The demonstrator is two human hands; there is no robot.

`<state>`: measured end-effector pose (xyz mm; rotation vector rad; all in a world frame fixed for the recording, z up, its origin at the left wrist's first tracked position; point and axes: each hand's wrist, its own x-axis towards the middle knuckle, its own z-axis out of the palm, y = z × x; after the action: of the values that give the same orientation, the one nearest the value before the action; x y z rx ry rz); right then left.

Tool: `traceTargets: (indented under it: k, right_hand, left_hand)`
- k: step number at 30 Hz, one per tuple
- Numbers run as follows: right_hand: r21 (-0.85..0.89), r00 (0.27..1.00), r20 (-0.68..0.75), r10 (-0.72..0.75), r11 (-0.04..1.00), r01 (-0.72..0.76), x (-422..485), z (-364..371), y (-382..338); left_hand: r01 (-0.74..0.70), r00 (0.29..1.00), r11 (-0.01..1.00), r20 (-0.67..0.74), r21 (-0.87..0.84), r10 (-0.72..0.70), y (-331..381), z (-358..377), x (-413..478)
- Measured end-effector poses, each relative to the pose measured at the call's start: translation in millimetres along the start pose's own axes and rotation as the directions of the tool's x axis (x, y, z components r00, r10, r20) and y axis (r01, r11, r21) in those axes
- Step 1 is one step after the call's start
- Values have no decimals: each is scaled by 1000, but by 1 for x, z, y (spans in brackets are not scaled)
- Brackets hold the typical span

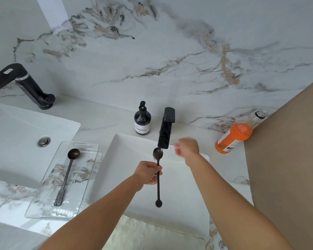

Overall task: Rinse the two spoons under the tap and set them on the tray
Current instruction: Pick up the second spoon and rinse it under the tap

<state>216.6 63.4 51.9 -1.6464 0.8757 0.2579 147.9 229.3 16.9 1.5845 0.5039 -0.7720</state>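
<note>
My left hand [148,173] grips the handle of a long black spoon [158,186], whose bowl sits right under the spout of the black tap [166,130] over the white sink [181,195]. A second dark spoon [67,175] lies lengthwise on the clear tray [90,170] to the left of the sink. Blurred by motion, my right hand [187,147] hovers just right of the tap spout, holding nothing; whether its fingers are closed is unclear. I cannot tell whether water is running.
A dark soap pump bottle [142,121] stands behind the sink, left of the tap. An orange bottle [233,138] leans at the right by a brown panel [287,159]. Another white sink [22,141] with a black faucet [23,83] is at the left.
</note>
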Motion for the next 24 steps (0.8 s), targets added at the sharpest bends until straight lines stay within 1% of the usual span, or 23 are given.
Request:
traceTargets:
  k: [1, 3, 5, 6, 8, 10, 12, 13, 16, 17, 18, 21, 24]
  right_hand:
    - [-5, 992, 100, 71, 997, -71, -1, 3, 17]
    - [-13, 931, 324, 167, 985, -173, -8, 10, 41]
    - [41, 866, 472, 166, 977, -210, -13, 19, 54]
    - [77, 856, 499, 138, 976, -203, -13, 23, 57]
    - [118, 875, 477, 83, 981, -157, -13, 30, 56]
    - [119, 917, 396, 53, 987, -108, -12, 35, 53]
    - [82, 946, 320, 48, 994, -78, -12, 37, 49]
    - [63, 944, 326, 50, 995, -75, -13, 36, 45]
    - [84, 882, 467, 68, 989, -121, -16, 33, 34]
    - [104, 871, 487, 60, 987, -126, -16, 34, 33]
    - [122, 880, 474, 43, 986, -114, -16, 36, 33]
    - [104, 940, 342, 7, 994, -45, -15, 42, 37]
    - [-6, 981, 192, -27, 1000, 29, -14, 44, 42]
  left_hand:
    - [-5, 1000, 1000, 0, -3, 5, 0, 0, 0]
    - [-20, 1000, 1000, 3, 12, 20, 0, 0, 1]
    - [-36, 999, 999, 20, 36, 35, -2, 0, 2]
    - [-41, 999, 998, 28, 48, 40, -2, 0, 2]
    - [-51, 998, 996, 36, 70, 48, -3, 1, 2]
    - [-62, 997, 995, 50, 75, 58, -1, 1, 2]
    - [-70, 996, 996, 65, 63, 66, 0, 1, 2]
    - [-73, 995, 996, 65, 59, 70, 0, 1, 2]
    - [-67, 998, 996, 23, 55, 66, -1, -2, 4]
    - [-65, 998, 996, 9, 54, 64, -3, -3, 5]
    - [-64, 998, 997, 1, 52, 64, -5, -5, 6]
    - [-70, 997, 996, 21, 62, 68, -6, -6, 8]
    - [-81, 996, 994, 56, 77, 76, -5, -2, 7]
